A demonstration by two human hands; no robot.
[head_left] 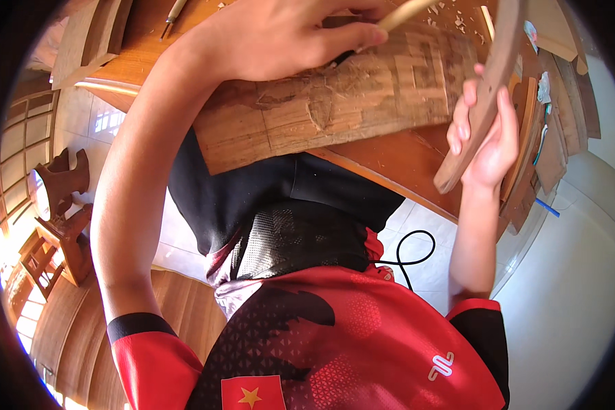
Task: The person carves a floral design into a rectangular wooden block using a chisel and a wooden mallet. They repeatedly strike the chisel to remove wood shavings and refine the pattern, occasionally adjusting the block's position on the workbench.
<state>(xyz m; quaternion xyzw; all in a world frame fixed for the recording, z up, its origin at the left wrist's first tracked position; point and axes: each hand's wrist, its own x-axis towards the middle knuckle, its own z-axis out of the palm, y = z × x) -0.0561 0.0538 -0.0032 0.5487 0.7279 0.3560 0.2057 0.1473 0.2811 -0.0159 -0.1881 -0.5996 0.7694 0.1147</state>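
Note:
My left hand is closed around a chisel with a pale round wooden handle. Its dark tip shows just below my fingers, by the face of a thick wooden board. Carved into this board are raised and sunken shapes and pencil-like lines. It rests on the orange-brown table, one end jutting past the near edge over my lap. In my right hand, fingers wrapped round it, is a long, slightly curved wooden bar, raised at the right of the board. Its upper end runs out of view.
Another thin-handled tool lies on the table at the far left, near stacked wooden planks. Wood shavings are scattered at the back. More wood pieces lean at the right. A black cord loops below the table edge.

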